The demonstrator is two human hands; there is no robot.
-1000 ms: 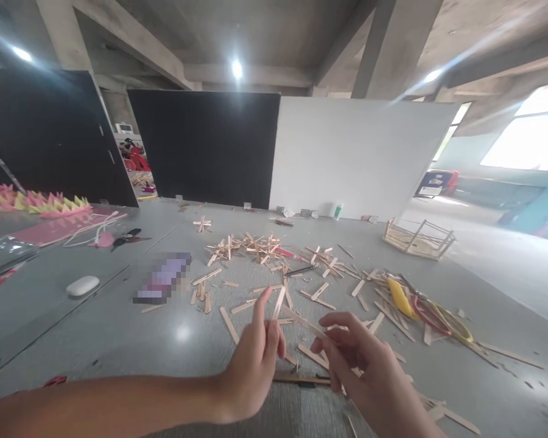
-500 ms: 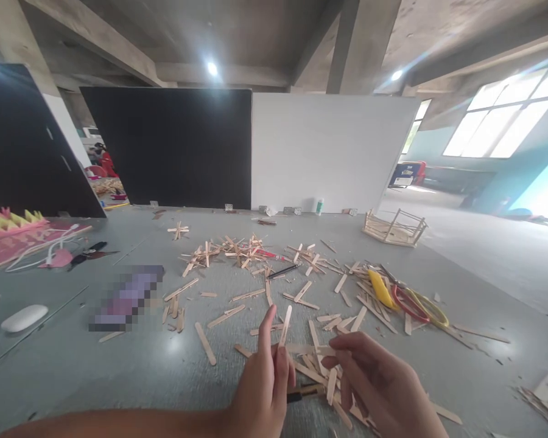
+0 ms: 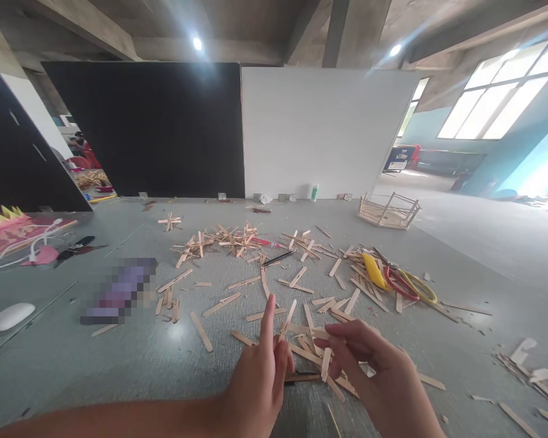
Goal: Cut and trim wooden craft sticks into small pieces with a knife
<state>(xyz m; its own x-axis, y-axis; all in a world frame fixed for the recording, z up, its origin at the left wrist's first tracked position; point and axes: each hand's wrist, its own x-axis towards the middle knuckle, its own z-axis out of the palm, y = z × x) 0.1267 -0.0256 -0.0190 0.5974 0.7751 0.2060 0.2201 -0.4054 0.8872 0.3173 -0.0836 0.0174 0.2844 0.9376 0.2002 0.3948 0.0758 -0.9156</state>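
My left hand (image 3: pixel 261 374), index finger pointing up, pinches a wooden craft stick (image 3: pixel 289 316) that slants upward. A second craft stick (image 3: pixel 308 330) lies nearly level between the thumb and fingers of my right hand (image 3: pixel 377 365); its left end comes close to the first stick, and I cannot tell whether they touch. Below and between the hands, loose craft sticks (image 3: pixel 325 365) are strewn on the grey table (image 3: pixel 164 377). A dark brown object (image 3: pixel 301 378) lies partly hidden beside my left hand.
Yellow-handled cutter (image 3: pixel 375 272) and scissors (image 3: pixel 399 285) lie right. A pile of joined sticks (image 3: pixel 231 238), a black pen (image 3: pixel 278 258) and a stick frame (image 3: pixel 389 212) are farther back. At left are a blurred-out phone-like item (image 3: pixel 121 292) and a white case (image 3: pixel 10 317). Upright boards (image 3: pixel 329 134) stand behind.
The view has tilted down slightly and shifted right. The stick in my left hand leans more to the right. Both hands keep hold of their sticks.
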